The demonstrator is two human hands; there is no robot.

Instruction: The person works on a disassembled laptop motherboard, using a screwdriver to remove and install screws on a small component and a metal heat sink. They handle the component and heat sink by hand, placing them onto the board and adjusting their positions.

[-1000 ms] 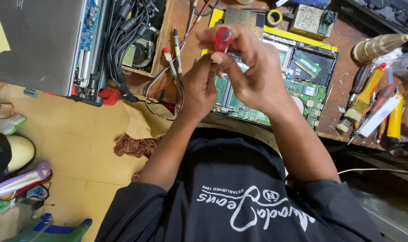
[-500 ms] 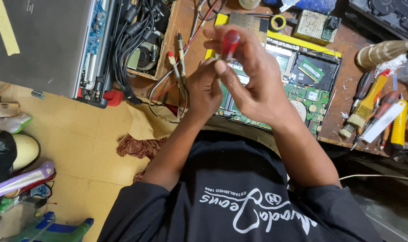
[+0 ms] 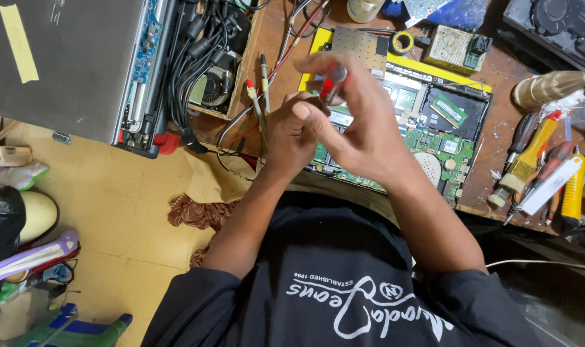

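My right hand (image 3: 360, 132) grips a red-handled screwdriver (image 3: 331, 82) upright, its shaft hidden behind the fingers. My left hand (image 3: 292, 132) is curled beside it, fingertips touching the tool's lower part; what it pinches is hidden. Both hands hover over an opened laptop with a green circuit board (image 3: 437, 151) in a yellow-edged case on the wooden bench (image 3: 492, 177).
A grey laptop (image 3: 61, 61) lies at the left beside a box of black cables and a fan (image 3: 209, 71). Probe leads (image 3: 263, 71) run across the bench. Brushes, screwdrivers and a yellow tool (image 3: 572, 193) lie at the right. A tape roll (image 3: 403, 42) sits behind the board.
My hands have stayed together on the screwdriver, shifting slightly; the view has drifted a little down and right over the bench.
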